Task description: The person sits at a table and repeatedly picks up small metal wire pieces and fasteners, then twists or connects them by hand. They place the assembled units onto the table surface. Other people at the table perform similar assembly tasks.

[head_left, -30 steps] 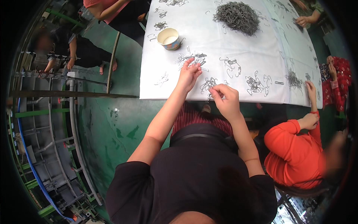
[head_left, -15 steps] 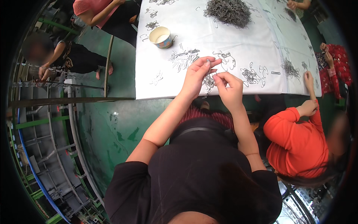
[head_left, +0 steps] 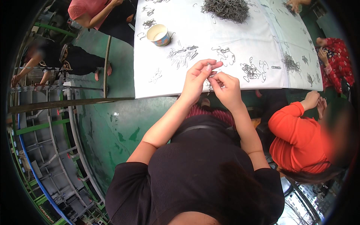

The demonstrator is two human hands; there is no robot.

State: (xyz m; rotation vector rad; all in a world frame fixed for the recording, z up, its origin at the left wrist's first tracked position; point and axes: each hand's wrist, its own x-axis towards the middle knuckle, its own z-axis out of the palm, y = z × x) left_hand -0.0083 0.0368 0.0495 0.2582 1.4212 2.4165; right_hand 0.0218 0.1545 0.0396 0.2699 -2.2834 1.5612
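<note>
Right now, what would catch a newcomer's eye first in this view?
Both hands meet at the near edge of the white table: the left hand and right hand pinch a small wire piece between fingertips. A big grey heap of wire pieces lies at the far side, with a paper cup far left.

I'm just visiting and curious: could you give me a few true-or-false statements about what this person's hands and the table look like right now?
1. Both hands meet over the near edge of the table. True: the left hand and right hand pinch a small wire piece together.
2. The paper cup lies tipped on its side. False: it stands upright on the white cover.
3. A big pile of wire pieces sits at the far side. True.
4. The neighbour in the orange sleeve sits on the person's left. False: on the right.
5. The left hand rests flat on the table. False: it is raised, fingers pinched.
</note>
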